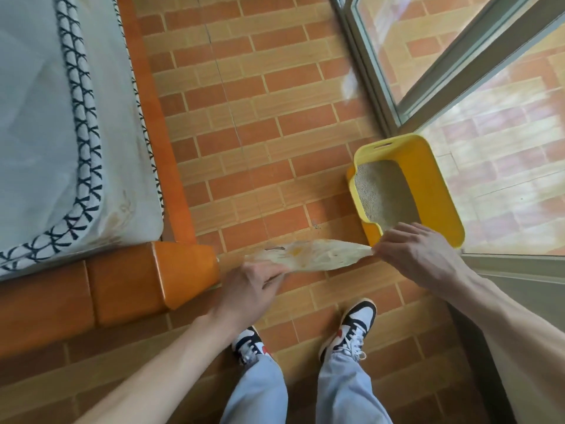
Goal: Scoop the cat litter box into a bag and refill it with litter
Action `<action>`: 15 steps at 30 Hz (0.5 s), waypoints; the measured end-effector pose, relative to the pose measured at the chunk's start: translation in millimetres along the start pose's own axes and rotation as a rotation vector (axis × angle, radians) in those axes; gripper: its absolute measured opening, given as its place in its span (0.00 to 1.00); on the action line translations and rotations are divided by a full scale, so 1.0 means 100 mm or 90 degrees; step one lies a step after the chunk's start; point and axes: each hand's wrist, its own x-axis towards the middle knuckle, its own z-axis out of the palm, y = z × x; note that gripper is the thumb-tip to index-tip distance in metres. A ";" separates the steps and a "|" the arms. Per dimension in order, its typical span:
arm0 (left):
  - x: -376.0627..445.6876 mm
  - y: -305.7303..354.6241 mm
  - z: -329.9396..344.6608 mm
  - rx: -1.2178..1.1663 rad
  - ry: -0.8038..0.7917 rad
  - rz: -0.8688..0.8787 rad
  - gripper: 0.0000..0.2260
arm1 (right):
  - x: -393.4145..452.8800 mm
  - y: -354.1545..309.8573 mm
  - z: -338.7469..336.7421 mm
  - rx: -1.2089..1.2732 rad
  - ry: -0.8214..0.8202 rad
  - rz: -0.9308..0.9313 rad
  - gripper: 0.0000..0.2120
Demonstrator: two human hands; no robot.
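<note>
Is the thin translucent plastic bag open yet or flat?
Flat: thin translucent plastic bag is stretched taut between left hand and right hand, no mouth showing.

Bright daylight through the glass door [477, 71]; edges warped, blurry.

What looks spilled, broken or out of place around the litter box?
Nothing major. A few dark specks lie on the tiled floor left of the yellow litter box, and thin cracks run up the tiles. The bag is stretched between both hands.
</note>
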 end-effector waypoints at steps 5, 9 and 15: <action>-0.41 -0.12 -0.27 0.101 -0.037 -0.009 0.12 | 0.07 -0.52 -0.14 0.010 0.008 -0.039 0.09; -0.54 -0.16 -0.31 0.125 0.011 -0.003 0.10 | 0.07 -0.72 -0.19 0.006 -0.002 -0.024 0.11; -0.94 -0.19 -0.34 0.128 0.071 -0.042 0.12 | 0.00 -1.03 -0.19 0.015 -0.010 -0.067 0.11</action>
